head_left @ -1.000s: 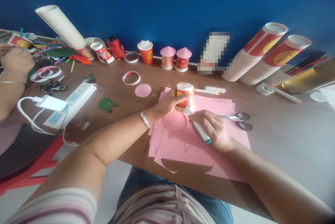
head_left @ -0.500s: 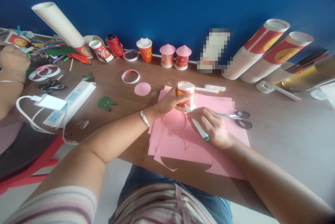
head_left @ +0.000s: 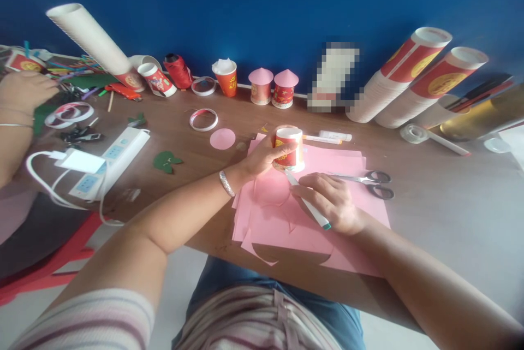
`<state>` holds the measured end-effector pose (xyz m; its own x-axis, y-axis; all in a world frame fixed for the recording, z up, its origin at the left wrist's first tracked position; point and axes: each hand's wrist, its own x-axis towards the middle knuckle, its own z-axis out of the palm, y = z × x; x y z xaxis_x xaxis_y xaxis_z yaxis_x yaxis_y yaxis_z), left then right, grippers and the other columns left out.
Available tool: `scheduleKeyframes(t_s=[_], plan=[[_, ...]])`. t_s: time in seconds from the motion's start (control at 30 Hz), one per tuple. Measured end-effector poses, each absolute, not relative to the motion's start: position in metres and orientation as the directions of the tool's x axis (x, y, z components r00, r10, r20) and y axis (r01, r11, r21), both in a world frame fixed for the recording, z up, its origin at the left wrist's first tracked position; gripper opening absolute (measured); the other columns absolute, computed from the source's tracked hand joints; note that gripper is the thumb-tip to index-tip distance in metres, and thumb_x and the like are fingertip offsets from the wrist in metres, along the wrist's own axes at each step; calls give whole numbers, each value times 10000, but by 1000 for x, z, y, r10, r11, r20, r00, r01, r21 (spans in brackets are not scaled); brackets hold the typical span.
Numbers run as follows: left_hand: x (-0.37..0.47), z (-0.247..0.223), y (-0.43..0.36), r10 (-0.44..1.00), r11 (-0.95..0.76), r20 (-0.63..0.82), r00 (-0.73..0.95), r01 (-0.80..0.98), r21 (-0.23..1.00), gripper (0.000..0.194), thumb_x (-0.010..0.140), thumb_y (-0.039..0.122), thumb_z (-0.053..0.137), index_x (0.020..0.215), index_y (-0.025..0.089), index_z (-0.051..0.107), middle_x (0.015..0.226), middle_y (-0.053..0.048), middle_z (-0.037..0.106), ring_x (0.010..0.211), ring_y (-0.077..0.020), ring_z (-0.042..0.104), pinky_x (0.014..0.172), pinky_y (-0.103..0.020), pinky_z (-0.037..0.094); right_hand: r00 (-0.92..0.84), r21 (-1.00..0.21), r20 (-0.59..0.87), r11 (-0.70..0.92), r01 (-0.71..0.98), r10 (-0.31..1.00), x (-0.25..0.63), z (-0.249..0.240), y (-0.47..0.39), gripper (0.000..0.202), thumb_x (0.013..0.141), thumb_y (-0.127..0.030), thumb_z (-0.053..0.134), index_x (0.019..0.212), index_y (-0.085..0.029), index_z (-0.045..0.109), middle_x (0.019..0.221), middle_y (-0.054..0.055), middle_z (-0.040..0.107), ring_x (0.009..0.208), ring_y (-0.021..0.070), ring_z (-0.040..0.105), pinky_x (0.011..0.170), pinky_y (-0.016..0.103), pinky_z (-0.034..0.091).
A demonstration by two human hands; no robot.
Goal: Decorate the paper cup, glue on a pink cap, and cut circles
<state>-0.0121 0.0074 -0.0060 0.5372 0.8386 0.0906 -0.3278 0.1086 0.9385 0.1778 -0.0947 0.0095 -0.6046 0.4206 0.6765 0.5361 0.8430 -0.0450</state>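
Note:
My left hand (head_left: 264,158) is wrapped round a red paper cup (head_left: 287,160) with yellow print, its white rim facing down toward me and its thumb across the side. In my right hand (head_left: 329,200) is a white marker (head_left: 311,209) with a teal end, its tip pointing up at the lower edge of the cup; whether it touches cannot be made out. Beneath both hands lies a stack of pink paper (head_left: 295,230) with curved cuts in it. Scissors (head_left: 379,183) with dark handles rest on its right side. A pink paper disc (head_left: 222,138) lies on the left.
Two small cups with pink cone tops (head_left: 285,88) stand at the back. Leaning stacks of paper cups (head_left: 413,74) are at the right. A power strip (head_left: 108,164) with a white cable lies at the left, near another person's hand (head_left: 27,96). A tape roll (head_left: 413,133) sits far right.
The marker's tip has dropped from the cup's side to below its lower edge. My right hand has shifted slightly down. At the left, the other person's hand has moved a little right.

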Motion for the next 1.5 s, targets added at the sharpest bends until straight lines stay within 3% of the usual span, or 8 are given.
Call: scheduleKeyframes(t_s=[0.2, 0.4, 0.73, 1.07, 1.5], plan=[[-12, -10, 9, 858, 142, 55, 511, -339, 930, 520, 795, 479, 844, 1176, 207, 619, 1038, -37, 645, 965, -177, 620, 835, -317, 501, -608, -52, 673, 847, 530, 422, 180, 8, -94, 236, 982, -44, 514, 1179, -131, 610, 924, 102, 690, 790, 184, 674, 658, 310, 555], [-12, -7, 9, 865, 150, 34, 501, -321, 935, 499, 785, 493, 852, 1106, 197, 613, 989, -21, 641, 942, -172, 639, 818, -318, 524, -602, -65, 661, 834, 548, 447, 180, 11, -95, 309, 994, -57, 458, 1241, -181, 596, 933, 81, 688, 806, 176, 681, 672, 305, 565], [-12, 1, 5, 886, 111, 40, 462, -296, 949, 502, 756, 462, 864, 1064, 203, 564, 962, -4, 619, 909, -149, 620, 794, -289, 502, -545, -74, 714, 821, 566, 440, 177, 10, -93, 259, 998, -77, 513, 1232, -156, 591, 930, 100, 693, 798, 193, 689, 657, 324, 581], [-12, 1, 1, 909, 56, 18, 417, -164, 985, 381, 863, 402, 767, 1112, 210, 553, 1068, -38, 652, 1016, -189, 646, 925, -357, 497, -508, -87, 730, 799, 596, 458, 176, 9, -94, 272, 958, -65, 618, 1217, -145, 593, 954, 114, 721, 806, 206, 704, 673, 339, 595], [-12, -10, 6, 888, 40, 28, 458, -139, 990, 480, 834, 494, 794, 1133, 211, 547, 1084, -39, 653, 1006, -177, 654, 854, -313, 500, -544, -80, 690, 797, 598, 477, 177, 11, -95, 331, 991, -60, 455, 1269, -162, 601, 972, 112, 724, 835, 215, 714, 694, 351, 596]])
